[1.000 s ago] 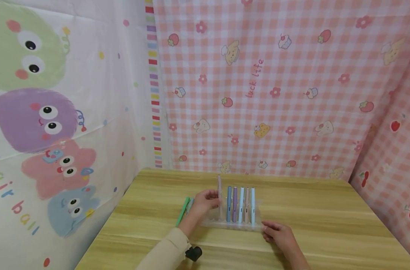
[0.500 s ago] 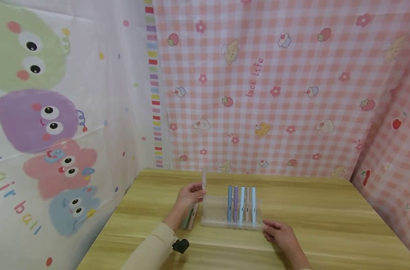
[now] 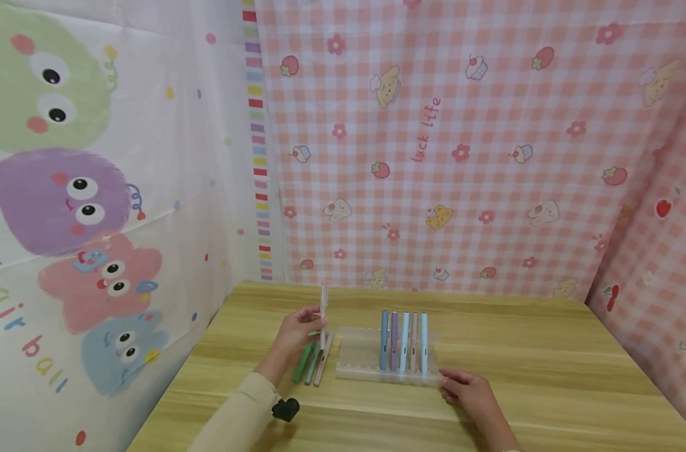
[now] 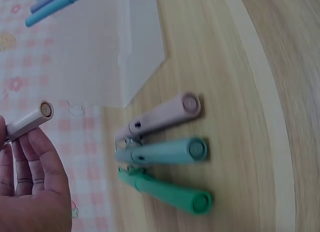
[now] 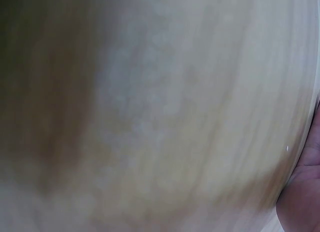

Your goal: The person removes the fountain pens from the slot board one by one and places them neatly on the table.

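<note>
My left hand [image 3: 294,333] pinches a pale pink pen [image 3: 323,301] upright between thumb and fingers, left of the rack. In the left wrist view the pen [image 4: 31,122] points its round end toward the camera. Below it three pens lie side by side on the table: a green pen [image 4: 175,193], a teal pen [image 4: 172,151] and a dusty pink pen [image 4: 165,113]. A clear plastic pen rack [image 3: 357,373] holds several pens in its right half, among them a purple pen [image 3: 394,342]. My right hand [image 3: 470,392] grips the rack's front right corner with curled fingers.
The wood-grain table [image 3: 546,376] runs back to a pink checked cloth [image 3: 433,125]. A white cloth with cartoon figures [image 3: 207,157] hangs on the left. A black heart-shaped piece [image 3: 286,409] sits by the left sleeve [image 3: 235,414].
My left hand has carried the pale pink pen leftward from the rack's left part to above the pens lying beside it. The right hand has stayed at the rack's corner.
</note>
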`<state>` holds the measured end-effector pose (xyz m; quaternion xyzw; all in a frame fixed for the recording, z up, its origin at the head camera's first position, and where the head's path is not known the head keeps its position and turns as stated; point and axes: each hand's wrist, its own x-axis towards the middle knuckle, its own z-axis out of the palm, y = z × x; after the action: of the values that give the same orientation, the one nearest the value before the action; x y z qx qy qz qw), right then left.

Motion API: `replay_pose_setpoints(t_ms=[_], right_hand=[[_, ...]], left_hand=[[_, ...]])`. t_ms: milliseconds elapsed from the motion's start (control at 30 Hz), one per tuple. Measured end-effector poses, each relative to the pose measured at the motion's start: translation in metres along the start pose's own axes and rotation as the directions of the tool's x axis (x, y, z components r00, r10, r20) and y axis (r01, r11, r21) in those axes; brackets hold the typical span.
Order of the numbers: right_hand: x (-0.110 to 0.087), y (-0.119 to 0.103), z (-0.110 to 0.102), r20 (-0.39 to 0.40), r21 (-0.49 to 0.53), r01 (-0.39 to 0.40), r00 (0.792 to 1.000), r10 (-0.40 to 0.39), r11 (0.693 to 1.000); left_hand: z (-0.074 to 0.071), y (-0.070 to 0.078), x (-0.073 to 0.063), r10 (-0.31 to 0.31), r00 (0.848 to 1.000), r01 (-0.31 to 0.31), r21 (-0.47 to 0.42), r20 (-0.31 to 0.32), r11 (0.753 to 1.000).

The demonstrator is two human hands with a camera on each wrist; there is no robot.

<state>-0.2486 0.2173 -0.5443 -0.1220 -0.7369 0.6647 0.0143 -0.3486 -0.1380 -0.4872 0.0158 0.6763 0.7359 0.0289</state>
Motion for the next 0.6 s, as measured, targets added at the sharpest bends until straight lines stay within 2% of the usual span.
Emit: replay_pose_setpoints(t_ms=[300, 600], right_hand=[[-0.001, 0.0, 0.0, 0.0, 0.023, -0.004, 1.0, 0.004, 1.0], [0.001, 0.001, 0.0, 0.003, 0.018, 0.0, 1.0, 0.0, 1.0]], left_hand=[[-0.028, -0.004, 0.005, -0.038, 0.998, 0.04, 0.034, -0.054, 0.999], [-0.05, -0.008, 0.0, -0.077, 0.995, 0.081, 0.065, -0.068, 0.995]])
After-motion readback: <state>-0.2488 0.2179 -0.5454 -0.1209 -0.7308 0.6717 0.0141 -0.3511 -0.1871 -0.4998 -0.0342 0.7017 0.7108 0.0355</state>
